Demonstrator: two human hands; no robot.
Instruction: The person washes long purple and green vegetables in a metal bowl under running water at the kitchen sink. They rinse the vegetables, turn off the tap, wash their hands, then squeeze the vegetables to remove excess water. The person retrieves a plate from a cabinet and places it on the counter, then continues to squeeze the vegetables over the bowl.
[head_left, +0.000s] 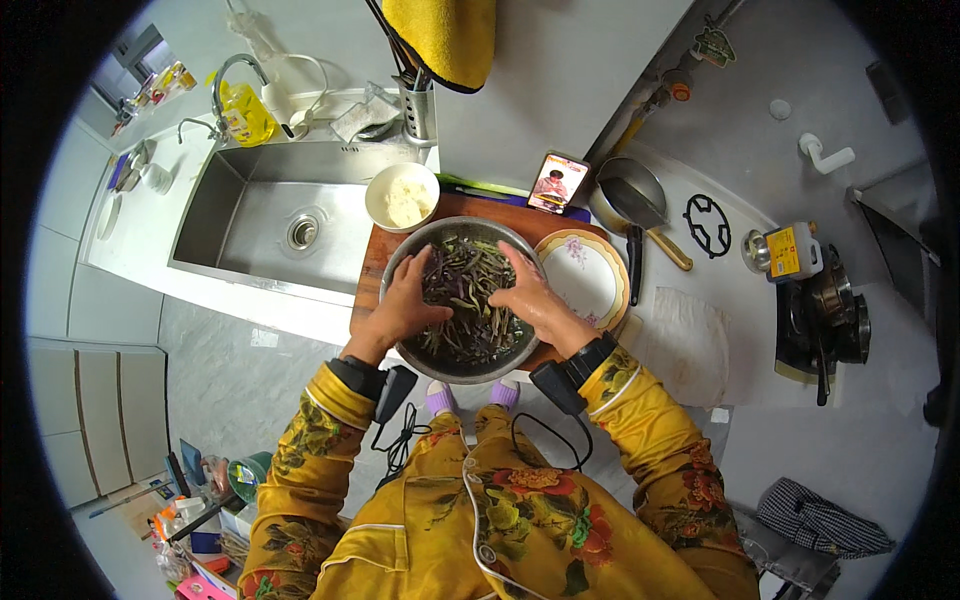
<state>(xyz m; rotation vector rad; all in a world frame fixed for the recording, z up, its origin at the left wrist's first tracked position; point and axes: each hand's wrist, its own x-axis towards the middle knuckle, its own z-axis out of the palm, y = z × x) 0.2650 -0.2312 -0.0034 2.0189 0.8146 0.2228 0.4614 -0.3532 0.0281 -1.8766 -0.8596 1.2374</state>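
A round metal basin (463, 373) holds a heap of shredded green and purplish vegetable strips (472, 292), with some wet shine among them. My left hand (409, 300) is over the basin's left side, fingers apart and thumb pointing inward across the strips. On the opposite side, my right hand (536, 296) is spread in the same way, its thumb above the strips. Neither hand grips anything; whether the fingertips touch the strips or the rim is hard to tell. Beneath the basin lies a brown wooden board (366, 304).
Behind the basin stands a white bowl (403, 196) with a pale, lumpy food. A floral plate (581, 274) sits to the right, near a saucepan (630, 191) with a knife across it. Left is a steel sink (270, 225). A phone (558, 182) leans at the back.
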